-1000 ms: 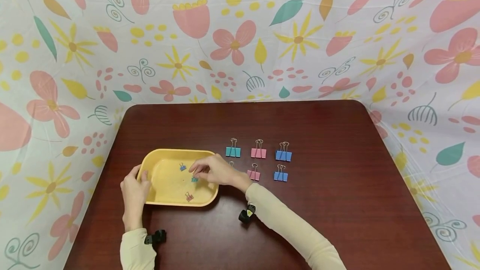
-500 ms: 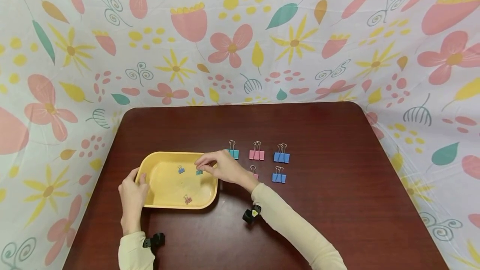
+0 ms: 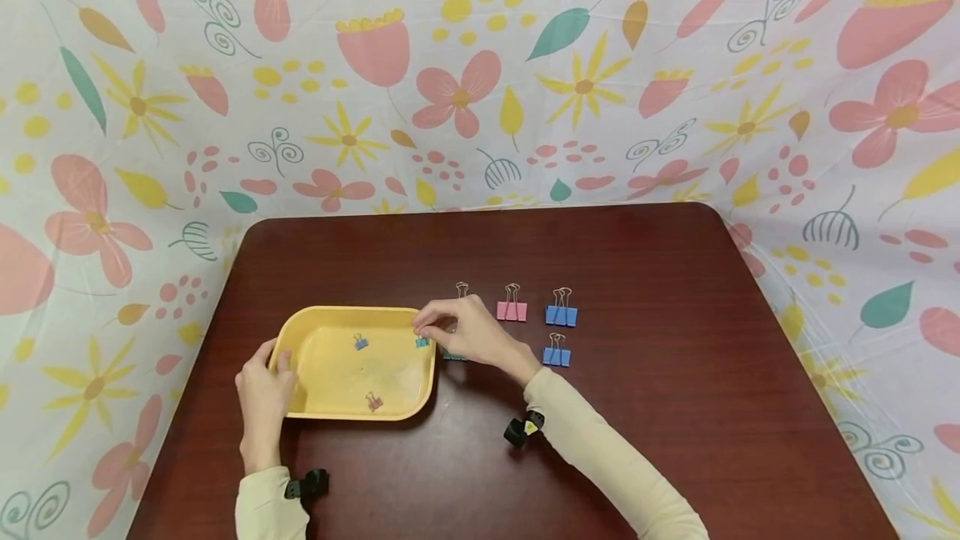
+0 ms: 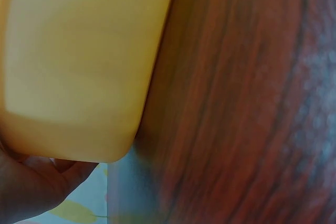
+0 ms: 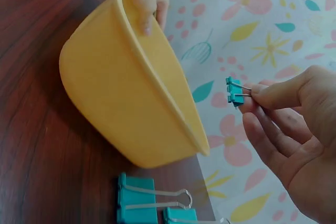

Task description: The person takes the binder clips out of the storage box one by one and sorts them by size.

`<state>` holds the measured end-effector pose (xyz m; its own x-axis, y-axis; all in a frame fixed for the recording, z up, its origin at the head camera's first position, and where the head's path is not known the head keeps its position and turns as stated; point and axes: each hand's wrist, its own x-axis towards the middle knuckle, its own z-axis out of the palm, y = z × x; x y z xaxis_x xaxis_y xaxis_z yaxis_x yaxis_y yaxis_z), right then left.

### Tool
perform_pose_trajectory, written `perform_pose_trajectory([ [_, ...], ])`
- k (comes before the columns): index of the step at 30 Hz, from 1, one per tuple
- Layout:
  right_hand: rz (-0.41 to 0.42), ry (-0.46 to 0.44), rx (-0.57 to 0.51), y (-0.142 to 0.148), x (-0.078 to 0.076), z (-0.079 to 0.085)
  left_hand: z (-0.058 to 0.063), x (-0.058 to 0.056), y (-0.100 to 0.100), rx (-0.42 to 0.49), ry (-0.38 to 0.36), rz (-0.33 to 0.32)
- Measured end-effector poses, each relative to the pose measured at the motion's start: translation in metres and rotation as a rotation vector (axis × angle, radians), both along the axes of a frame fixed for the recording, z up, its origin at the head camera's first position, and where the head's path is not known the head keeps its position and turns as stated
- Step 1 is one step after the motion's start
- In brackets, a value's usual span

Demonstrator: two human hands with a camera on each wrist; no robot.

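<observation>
My left hand [image 3: 264,394] grips the left end of a yellow plastic tray [image 3: 330,377], thumb inside the rim and fingers outside. With thumb and fingertips, my right hand [image 3: 476,336] pinches a small teal binder clip [image 3: 422,342] by its wire handles, over the tray's right end. The right wrist view shows this teal clip [image 5: 234,92] clear of the rim, body pointing away from the fingers. Inside the tray lie a small blue binder clip [image 3: 361,342] and a small reddish-pink binder clip [image 3: 374,401].
Right of the tray stand larger binder clips: a pink one [image 3: 512,312], a blue one [image 3: 561,316] and a smaller blue one [image 3: 557,356]. Two teal ones, a larger [image 5: 137,200] and a smaller [image 5: 180,216], are partly behind my right hand in the head view. A patterned cloth hangs behind the table.
My right hand has moved right, carrying the small teal binder clip from above the tray's inside to its right rim. The left hand keeps its grip on the tray.
</observation>
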<state>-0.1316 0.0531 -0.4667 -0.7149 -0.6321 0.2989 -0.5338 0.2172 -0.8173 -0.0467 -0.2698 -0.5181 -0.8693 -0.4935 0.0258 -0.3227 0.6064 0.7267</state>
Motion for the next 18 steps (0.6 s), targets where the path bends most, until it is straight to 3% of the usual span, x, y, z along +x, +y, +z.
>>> perform_pose_trajectory([
  [18, -0.020, -0.062, 0.157, 0.034, 0.016, -0.020, 0.002, 0.000, 0.001, 0.015, -0.026, 0.004],
])
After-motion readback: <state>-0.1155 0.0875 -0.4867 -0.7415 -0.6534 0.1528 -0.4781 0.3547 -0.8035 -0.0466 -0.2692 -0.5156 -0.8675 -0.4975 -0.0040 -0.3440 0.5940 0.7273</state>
